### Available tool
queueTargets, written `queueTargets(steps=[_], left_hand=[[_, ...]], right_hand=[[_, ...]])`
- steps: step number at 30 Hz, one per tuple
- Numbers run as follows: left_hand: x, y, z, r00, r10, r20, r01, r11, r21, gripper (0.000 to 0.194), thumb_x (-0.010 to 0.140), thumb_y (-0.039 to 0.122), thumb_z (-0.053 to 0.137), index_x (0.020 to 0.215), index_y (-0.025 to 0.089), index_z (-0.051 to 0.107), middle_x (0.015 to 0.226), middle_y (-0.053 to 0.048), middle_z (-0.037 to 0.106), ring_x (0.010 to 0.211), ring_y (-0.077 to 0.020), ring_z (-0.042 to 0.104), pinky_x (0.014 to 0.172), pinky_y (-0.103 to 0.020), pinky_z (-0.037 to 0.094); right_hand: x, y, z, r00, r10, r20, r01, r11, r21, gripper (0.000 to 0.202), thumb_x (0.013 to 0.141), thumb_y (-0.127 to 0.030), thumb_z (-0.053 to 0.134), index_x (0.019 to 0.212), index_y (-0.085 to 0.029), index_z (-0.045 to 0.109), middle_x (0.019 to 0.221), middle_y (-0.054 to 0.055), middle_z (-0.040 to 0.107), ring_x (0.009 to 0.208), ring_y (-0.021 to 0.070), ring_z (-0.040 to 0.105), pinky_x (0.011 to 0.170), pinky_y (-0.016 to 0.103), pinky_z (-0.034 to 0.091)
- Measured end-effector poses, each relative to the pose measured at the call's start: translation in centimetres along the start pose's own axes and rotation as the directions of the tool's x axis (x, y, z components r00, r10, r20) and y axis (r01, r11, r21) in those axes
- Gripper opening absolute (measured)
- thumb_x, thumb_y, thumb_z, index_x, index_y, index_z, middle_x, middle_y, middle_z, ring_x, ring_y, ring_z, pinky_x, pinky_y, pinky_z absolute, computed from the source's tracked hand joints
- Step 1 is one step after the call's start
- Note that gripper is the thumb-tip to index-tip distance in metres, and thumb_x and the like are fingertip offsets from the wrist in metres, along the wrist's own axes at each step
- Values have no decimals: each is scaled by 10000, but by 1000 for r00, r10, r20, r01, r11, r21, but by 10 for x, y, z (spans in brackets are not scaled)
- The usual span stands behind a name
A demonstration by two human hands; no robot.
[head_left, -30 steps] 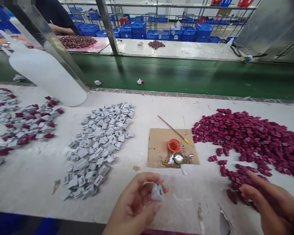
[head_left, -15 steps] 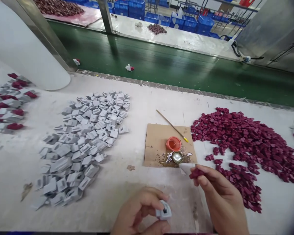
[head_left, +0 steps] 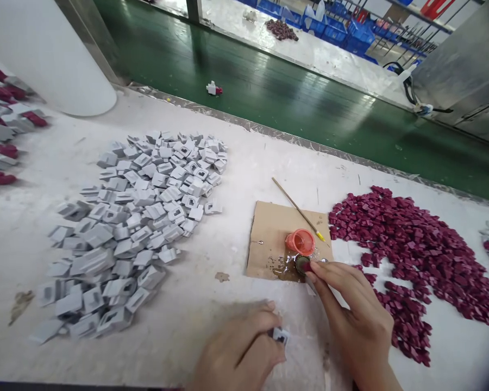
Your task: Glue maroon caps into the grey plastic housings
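My left hand (head_left: 244, 345) is closed around a small grey plastic piece (head_left: 281, 336) with a square opening, low over the table's near side. My right hand (head_left: 350, 312) pinches a small maroon piece (head_left: 306, 266), mostly hidden by the fingertips. That piece is at the round bottle cap (head_left: 301, 264) of liquid, which lies on a cardboard sheet (head_left: 264, 222). Directly behind the cap is an orange-red cup (head_left: 301, 242) with liquid in it. Wet spills surround both. A thin brush (head_left: 297, 207) with a yellow end lies across the cardboard's far edge.
Left of the cardboard spreads a heap of grey pieces (head_left: 146, 206); to the right lies a heap of maroon pieces (head_left: 411, 244). Joined grey-and-maroon pieces (head_left: 8, 130) sit at far left. Beyond the table runs a green conveyor belt (head_left: 269, 87), carrying one joined piece (head_left: 214, 88).
My right hand has moved left, bringing the maroon piece down to the bottle cap. My left hand has turned over more, still holding the grey piece. The camera view has tilted and shifted.
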State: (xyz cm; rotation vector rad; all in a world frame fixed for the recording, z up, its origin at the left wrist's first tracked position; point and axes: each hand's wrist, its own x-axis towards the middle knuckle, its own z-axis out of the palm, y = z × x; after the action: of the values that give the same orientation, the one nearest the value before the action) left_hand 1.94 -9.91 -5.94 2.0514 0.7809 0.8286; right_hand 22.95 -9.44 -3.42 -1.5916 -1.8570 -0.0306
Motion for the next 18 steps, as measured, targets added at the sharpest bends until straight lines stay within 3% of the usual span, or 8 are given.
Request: queueTargets(steps=[2, 5, 10, 14, 18], left_hand=[[2, -3, 2, 999, 33, -21, -32, 998, 48, 172, 892, 55, 534, 821, 198, 598, 927, -66, 710, 954, -202, 680, 841, -276, 562], [3, -4, 6, 997, -21, -80, 23, 999, 23, 200, 907, 51, 508, 777, 186, 579, 857, -59, 666, 821, -181, 640, 720, -273, 550], [7, -2, 8, 984, -74, -160, 75, 997, 0, 76, 954, 229, 543, 910, 173, 570, 811, -31, 672, 793, -180, 605, 711, -262, 528], [11, 0, 5, 981, -115, -159, 114, 993, -17, 102, 916, 284, 608, 931, 183, 610, 827, -20, 685, 819, -193, 586, 737, -276, 515], [12, 0, 6, 976, -143, -166, 134, 989, -59, 84, 895, 251, 641, 932, 178, 623, 839, -27, 687, 820, -196, 585, 739, -286, 513]], right_hand=[[1, 0, 0, 1000, -10, 17, 10, 1000, -17, 265, 834, -57, 638, 1021, -243, 669, 914, 2, 737, 829, 168, 681, 781, 337, 557], [-1, -1, -2, 999, -14, -41, 13, 1000, -11, 319, 807, -25, 666, 1042, -240, 671, 909, 6, 730, 827, 169, 670, 772, 344, 549], [-15, -15, -4, 988, 80, -131, -51, 976, 210, 423, 743, 66, 666, 1076, -195, 675, 924, 18, 705, 845, 166, 652, 747, 328, 541], [-36, -29, 0, 993, 104, -62, -70, 909, 411, 365, 746, 61, 638, 1029, -164, 681, 912, 30, 717, 832, 169, 662, 707, 319, 564], [-49, -36, 5, 993, 116, -3, -101, 879, 466, 332, 775, 16, 648, 1052, -163, 676, 917, 56, 729, 827, 178, 675, 665, 311, 581]])
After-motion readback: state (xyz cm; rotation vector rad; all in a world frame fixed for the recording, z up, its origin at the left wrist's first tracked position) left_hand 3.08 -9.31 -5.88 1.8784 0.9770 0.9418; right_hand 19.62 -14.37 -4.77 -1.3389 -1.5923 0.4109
